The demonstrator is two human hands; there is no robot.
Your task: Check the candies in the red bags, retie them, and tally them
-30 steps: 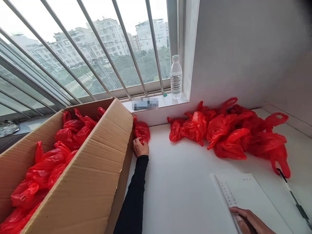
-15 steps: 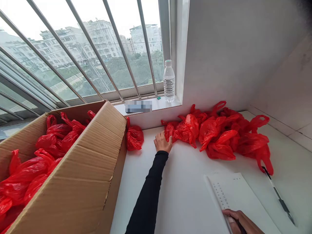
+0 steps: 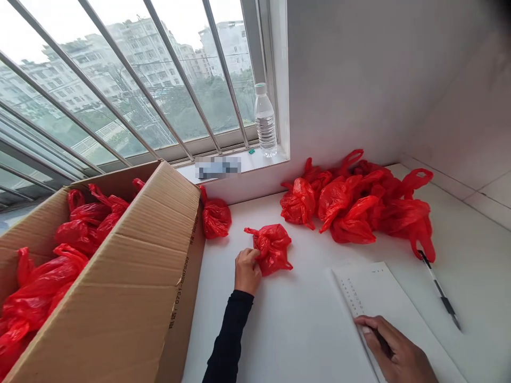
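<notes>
My left hand (image 3: 247,268), in a black sleeve, has its fingers closed on the left side of a knotted red plastic bag (image 3: 275,252) on the white table. Lower right, my right hand (image 3: 393,343) rests over an open notebook (image 3: 383,290) with columns of small handwritten marks. Its thumb and forefinger are drawn together near the page's left edge; what they pinch, if anything, is hidden. Several knotted red bags (image 3: 343,202) lie in a heap along the wall. Another red bag (image 3: 216,219) sits against the cardboard box (image 3: 131,266), which holds more red bags (image 3: 43,282).
A black and clear pen (image 3: 441,292) lies right of the notebook, its upper end by a bag's handle. On the window sill stand a water bottle (image 3: 265,125) and a blurred-out object (image 3: 217,167). Metal bars (image 3: 175,80) cross the window. The box's high side borders the table's left.
My left hand has drawn one red bag away from the heap, toward me and a little left. My right hand shows more fully on the notebook. The whole view has shifted slightly.
</notes>
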